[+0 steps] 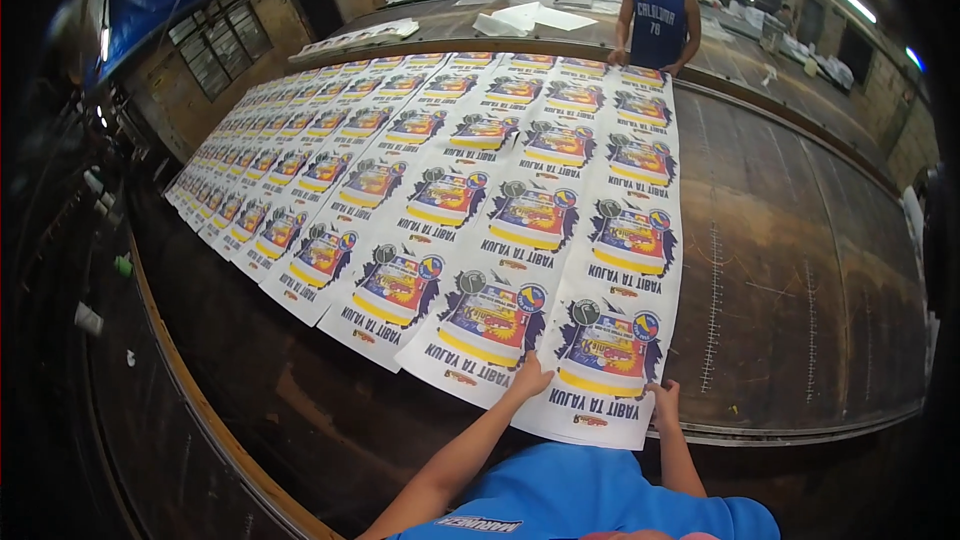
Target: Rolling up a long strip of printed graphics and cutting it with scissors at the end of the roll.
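The printed sheet [624,280] is lying from one to five o'clock; the left hand [530,377] and right hand [665,404] are pinching its edges, a co-worker [656,25] touching its far end, seemingly keeping it straight.

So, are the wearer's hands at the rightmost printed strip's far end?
No, the left hand and right hand are at the strip's near end, opposite the co-worker.

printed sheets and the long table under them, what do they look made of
Printed sheets: thin fabric or paper, matte white with bright ink; they lie flat with slightly wavy edges, which leaves it open.
Long table: a hard top, perhaps metal or coated board; it shows a dull sheen, brown stains and pale marks.
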The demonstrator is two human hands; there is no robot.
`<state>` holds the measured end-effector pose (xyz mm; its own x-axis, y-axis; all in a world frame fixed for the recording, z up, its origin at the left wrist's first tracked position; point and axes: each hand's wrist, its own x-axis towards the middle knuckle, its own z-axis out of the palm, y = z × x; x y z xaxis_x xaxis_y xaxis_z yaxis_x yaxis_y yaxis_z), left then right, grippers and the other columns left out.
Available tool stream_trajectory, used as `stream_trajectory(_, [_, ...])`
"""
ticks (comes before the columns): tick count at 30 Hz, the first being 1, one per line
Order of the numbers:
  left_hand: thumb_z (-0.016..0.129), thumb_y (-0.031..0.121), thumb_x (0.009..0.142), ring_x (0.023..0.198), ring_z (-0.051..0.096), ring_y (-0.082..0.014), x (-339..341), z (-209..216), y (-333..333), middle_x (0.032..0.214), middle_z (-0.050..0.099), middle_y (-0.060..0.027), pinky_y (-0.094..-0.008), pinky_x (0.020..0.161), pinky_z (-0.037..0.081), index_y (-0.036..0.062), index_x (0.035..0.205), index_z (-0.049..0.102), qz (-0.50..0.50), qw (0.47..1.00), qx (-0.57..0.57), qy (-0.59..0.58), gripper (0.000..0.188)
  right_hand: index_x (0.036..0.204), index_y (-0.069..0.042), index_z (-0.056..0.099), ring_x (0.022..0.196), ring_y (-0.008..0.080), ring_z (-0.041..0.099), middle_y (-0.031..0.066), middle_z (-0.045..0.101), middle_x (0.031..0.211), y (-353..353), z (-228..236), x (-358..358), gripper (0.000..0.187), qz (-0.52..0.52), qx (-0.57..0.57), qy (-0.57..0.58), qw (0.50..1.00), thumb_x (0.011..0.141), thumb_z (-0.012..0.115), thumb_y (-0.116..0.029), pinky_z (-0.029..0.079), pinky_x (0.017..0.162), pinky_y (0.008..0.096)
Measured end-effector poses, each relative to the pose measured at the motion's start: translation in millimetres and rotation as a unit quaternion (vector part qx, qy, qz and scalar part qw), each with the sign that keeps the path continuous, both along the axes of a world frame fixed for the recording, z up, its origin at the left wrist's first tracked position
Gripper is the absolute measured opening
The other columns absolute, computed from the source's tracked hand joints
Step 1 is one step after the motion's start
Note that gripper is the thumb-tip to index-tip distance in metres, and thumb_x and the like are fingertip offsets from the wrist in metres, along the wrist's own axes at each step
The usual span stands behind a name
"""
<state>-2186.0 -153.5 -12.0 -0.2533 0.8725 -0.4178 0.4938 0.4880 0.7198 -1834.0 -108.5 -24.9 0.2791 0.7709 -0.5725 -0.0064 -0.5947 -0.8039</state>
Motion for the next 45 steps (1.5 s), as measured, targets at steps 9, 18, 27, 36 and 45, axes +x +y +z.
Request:
stream_trajectory(9, [0.065,0.024,0.093,0.121,0.059,-0.0401,-39.5,83.9,13.8,0.131,0.059,-0.0285,-0.0445,0.102,0.046,-0.0039,0.139,0.043,-0.080,0.977,0.166,-0.109,0.058,0.122,0.004,0.059,0.087,0.0272,0.072,0.0149,0.069,0.105,-20.1,25.1,-45.6,0.036,0.083,0.030,0.160,0.983,0.089,0.064,-0.010,0.060,0.076,0.0408])
stream_trajectory(18, [0.061,0.028,0.095,0.111,0.064,-0.0428,-172.9,149.9,1.9,0.117,0.066,-0.0291,-0.0461,0.095,0.049,-0.0009,0.132,0.050,-0.052,0.972,0.211,-0.087,0.048,0.119,0.006,0.060,0.087,0.0225,0.071,0.0143,0.071,0.105,-32.9,64.1,-169.2,0.031,0.133,0.109,0.269,0.948,0.092,0.064,-0.009,0.058,0.077,0.0343])
stream_trajectory(27, [0.063,0.028,0.092,0.122,0.054,-0.0413,-282.3,31.7,-62.3,0.127,0.060,-0.0230,-0.0480,0.103,0.044,0.0005,0.131,0.052,0.056,0.964,0.127,0.224,0.049,0.113,0.001,0.064,0.097,0.0210,0.063,0.0121,0.065,0.107,-44.9,25.4,-269.5,0.034,0.253,0.170,-0.077,0.949,0.081,0.071,-0.009,0.052,0.086,0.0353])
stream_trajectory(36, [0.060,0.018,0.086,0.116,0.060,-0.0458,-305.6,12.1,-54.1,0.122,0.061,-0.0321,-0.0535,0.099,0.047,-0.0049,0.127,0.047,0.082,0.994,0.017,0.069,0.048,0.146,-0.010,0.023,0.095,0.0282,0.066,0.0136,0.058,0.120,-20.1,49.4,-303.0,0.079,0.160,-0.053,0.058,0.984,0.083,0.071,-0.013,0.055,0.073,0.0452])
stream_trajectory(45, [0.054,0.017,0.097,0.094,0.065,-0.0479,-305.2,152.0,-35.7,0.098,0.066,-0.0318,-0.0549,0.082,0.051,-0.0016,0.123,0.047,-0.093,0.963,0.245,0.062,0.033,0.127,-0.001,0.057,0.103,0.0275,0.068,0.0127,0.068,0.117,-17.8,13.2,-351.7,0.038,0.104,0.064,0.257,0.959,0.094,0.062,-0.018,0.057,0.088,0.0414])
